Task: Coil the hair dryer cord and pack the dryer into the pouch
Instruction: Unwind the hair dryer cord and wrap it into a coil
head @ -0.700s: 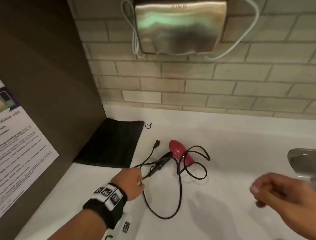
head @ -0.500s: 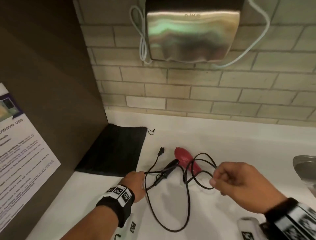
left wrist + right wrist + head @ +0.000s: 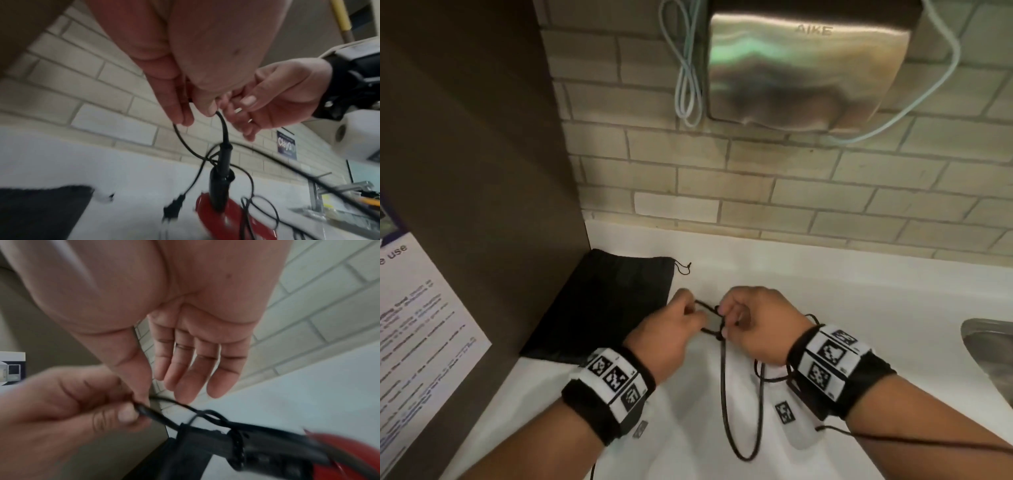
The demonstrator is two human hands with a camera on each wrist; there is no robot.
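Both hands meet over the white counter (image 3: 859, 308). My left hand (image 3: 693, 310) pinches the black cord (image 3: 723, 394) between thumb and fingers. The left wrist view shows the cord (image 3: 223, 126) running down from the left hand (image 3: 191, 112) into the black handle (image 3: 220, 186) of the red hair dryer (image 3: 222, 216), with the plug (image 3: 172, 209) dangling beside it. My right hand (image 3: 164, 391) has its fingers (image 3: 195, 369) straight and relaxed, and its thumb touches the cord (image 3: 205, 413). The black pouch (image 3: 602, 308) lies flat at the left. In the head view the hands hide the dryer.
A steel hand dryer (image 3: 804, 68) with pale cables (image 3: 688, 85) hangs on the brick wall above. A dark panel (image 3: 482, 171) with a paper notice (image 3: 421, 325) closes off the left side. A metal sink (image 3: 989, 349) sits at the right edge. Loose cord loops lie toward me.
My right hand has swung in from the right to meet the left hand at the cord. The left hand has moved up and right with the cord. The dryer is now hidden beneath the hands.
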